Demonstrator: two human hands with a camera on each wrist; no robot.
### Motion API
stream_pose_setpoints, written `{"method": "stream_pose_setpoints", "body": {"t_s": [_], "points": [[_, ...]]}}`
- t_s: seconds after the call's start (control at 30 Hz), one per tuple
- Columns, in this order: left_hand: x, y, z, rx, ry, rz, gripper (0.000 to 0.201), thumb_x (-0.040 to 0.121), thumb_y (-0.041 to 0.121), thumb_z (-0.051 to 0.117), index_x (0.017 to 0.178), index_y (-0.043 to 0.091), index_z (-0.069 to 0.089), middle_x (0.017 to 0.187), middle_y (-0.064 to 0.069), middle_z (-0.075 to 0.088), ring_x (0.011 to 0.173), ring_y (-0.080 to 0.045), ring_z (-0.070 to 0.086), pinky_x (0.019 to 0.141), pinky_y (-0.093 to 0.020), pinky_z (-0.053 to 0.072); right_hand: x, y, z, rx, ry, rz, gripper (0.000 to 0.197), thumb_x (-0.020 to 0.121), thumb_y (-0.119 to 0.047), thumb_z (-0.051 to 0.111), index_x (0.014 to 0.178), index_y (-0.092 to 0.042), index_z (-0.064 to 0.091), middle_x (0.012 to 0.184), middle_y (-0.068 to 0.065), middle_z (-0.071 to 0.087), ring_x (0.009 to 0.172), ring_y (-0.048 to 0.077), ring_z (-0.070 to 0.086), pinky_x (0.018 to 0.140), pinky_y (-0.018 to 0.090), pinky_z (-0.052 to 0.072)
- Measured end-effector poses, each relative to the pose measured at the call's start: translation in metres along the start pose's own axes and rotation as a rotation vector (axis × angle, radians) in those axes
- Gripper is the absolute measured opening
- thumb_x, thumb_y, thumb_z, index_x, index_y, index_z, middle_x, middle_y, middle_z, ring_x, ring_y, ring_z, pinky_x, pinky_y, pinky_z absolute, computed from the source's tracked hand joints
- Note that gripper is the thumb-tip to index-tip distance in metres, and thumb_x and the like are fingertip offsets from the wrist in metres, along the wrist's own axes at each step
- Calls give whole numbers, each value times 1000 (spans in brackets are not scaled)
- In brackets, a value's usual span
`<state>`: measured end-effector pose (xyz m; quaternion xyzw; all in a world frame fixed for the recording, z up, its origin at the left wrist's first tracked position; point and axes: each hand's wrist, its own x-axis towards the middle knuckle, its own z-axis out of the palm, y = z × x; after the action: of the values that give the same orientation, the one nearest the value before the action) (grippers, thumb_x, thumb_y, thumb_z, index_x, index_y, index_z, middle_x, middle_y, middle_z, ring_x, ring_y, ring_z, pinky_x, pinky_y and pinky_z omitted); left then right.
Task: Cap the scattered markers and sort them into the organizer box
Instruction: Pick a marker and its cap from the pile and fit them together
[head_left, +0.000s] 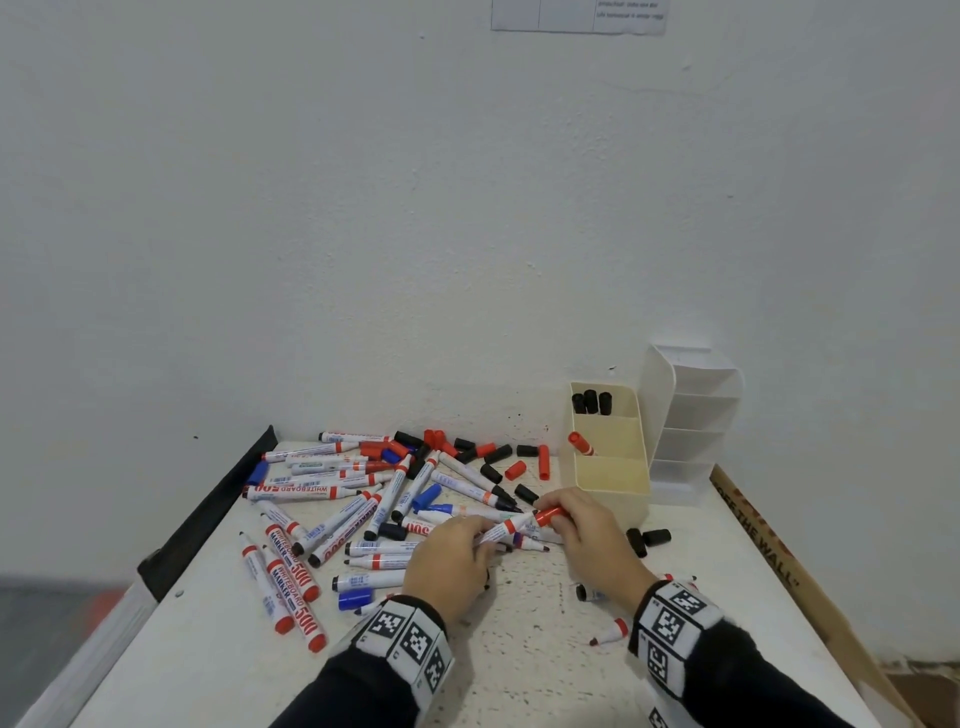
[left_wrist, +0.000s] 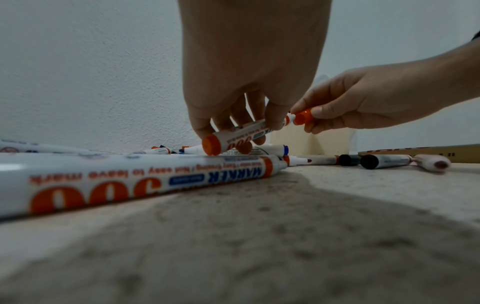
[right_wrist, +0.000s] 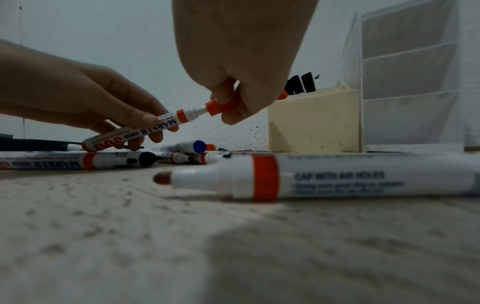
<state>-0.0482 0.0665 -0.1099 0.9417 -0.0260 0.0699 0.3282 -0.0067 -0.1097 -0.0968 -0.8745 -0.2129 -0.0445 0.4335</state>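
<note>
Left hand curled around red marker, held just above the scattered pile; long axis running left to right, tip toward the cream organizer box. Right hand pinching red cap, mouth just over the tip, not seated.

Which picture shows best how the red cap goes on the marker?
The right wrist view: the red cap sits side-on over the marker tip, not pushed home, clear of fingers. In the left wrist view the cap is partly hidden by fingers. The head view shows it small, between both hands.
</note>
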Motion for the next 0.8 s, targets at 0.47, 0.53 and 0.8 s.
{"method": "stream_pose_setpoints", "body": {"t_s": [0.47,0.53,0.8], "points": [[1,0,1,-31,9,-21,28,95,24,49,122,25,57,108,6,63,95,-9,57,90,-26,49,0,0,1,90,50,-10,24,90,0,50,97,-23,56,93,-16,56,87,-12,53,74,1,41],[1,0,1,-22,26,-20,28,96,24,47,122,25,58,107,7,64,95,-9,57,91,-29,50,0,0,1,94,59,-27,24,90,-1,50,99,-22,56,94,-17,57,88,-12,53,76,0,40],[-1,4,-1,123,33,37,32,100,27,36,128,31,51,120,9,59,111,-10,52,104,-35,35,0,5,5,84,-29,-79,35,89,5,47,95,-28,58,96,-11,57,91,-4,54,82,8,43]]}}
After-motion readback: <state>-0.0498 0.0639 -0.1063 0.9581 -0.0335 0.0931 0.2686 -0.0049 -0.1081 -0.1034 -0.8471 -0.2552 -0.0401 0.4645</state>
